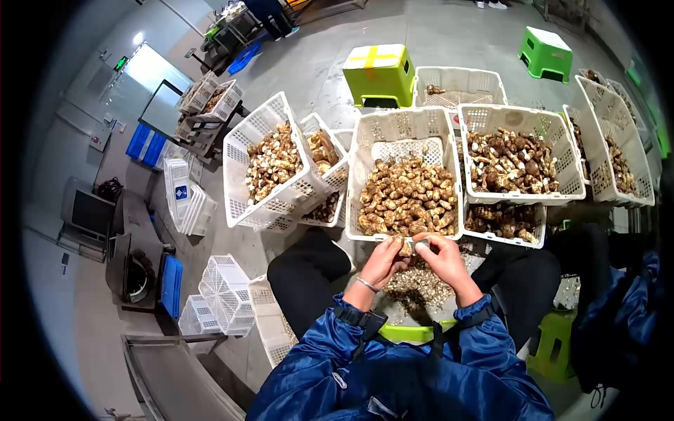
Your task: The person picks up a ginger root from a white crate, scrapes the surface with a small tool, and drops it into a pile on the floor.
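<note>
Just past the front rim of a white plastic crate (404,132) heaped with brown-and-cream mushrooms, my left hand (381,265) grips one mushroom (405,248) between thumb and fingers. My right hand (445,261) is closed close beside it, its thumb and forefinger reaching toward the mushroom. Whatever the right fingers hold, if anything, is too small or hidden to make out. Below both hands, a pile of pale trimmings (418,288) lies between my knees. A heap of mushrooms (407,196) fills the crate ahead.
More mushroom crates stand left (242,165) and right (519,193), some stacked. Behind are a yellow-green stool (379,77) and a green stool (545,55). Upturned white crates (228,295) sit at left. A co-worker's blue sleeve (635,302) is close on my right.
</note>
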The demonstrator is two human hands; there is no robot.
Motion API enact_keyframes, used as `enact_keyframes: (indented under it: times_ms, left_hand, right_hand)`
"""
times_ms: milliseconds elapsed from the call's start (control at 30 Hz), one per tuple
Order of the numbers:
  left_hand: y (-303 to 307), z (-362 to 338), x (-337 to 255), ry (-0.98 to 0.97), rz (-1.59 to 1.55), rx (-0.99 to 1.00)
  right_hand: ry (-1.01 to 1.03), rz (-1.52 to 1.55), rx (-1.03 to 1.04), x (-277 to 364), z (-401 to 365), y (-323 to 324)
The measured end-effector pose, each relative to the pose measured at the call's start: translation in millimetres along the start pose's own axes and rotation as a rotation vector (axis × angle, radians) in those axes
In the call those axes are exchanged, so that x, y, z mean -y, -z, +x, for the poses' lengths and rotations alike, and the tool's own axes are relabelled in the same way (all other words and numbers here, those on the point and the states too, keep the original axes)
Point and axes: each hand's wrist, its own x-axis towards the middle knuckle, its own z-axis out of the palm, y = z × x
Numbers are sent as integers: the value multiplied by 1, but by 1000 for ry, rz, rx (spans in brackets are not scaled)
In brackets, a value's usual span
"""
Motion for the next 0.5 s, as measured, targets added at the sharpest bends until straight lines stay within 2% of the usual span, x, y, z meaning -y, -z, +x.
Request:
enact_keyframes:
  times_ms: [200, 233, 333, 367, 467, 500]
  left_hand:
    - [-2, -3, -5, 32, 32, -2]
    - [-4, -3, -7, 34, 62, 8]
    - [-13, -11, -20, 85, 104, 94]
    - [13, -1, -2, 112, 150, 155]
    - [12, -6, 0, 138, 49, 176]
    - [11, -6, -3, 144, 2, 241]
  right_hand:
    - [96, -25, 127, -6, 0, 2]
    - [21, 50, 170, -2, -2, 4]
    - [142, 12, 263, 1, 2, 10]
    - [107, 16, 267, 3, 0, 13]
    - [-156, 115, 311, -9, 4, 19]
    - [-151, 199, 286, -11, 4, 17]
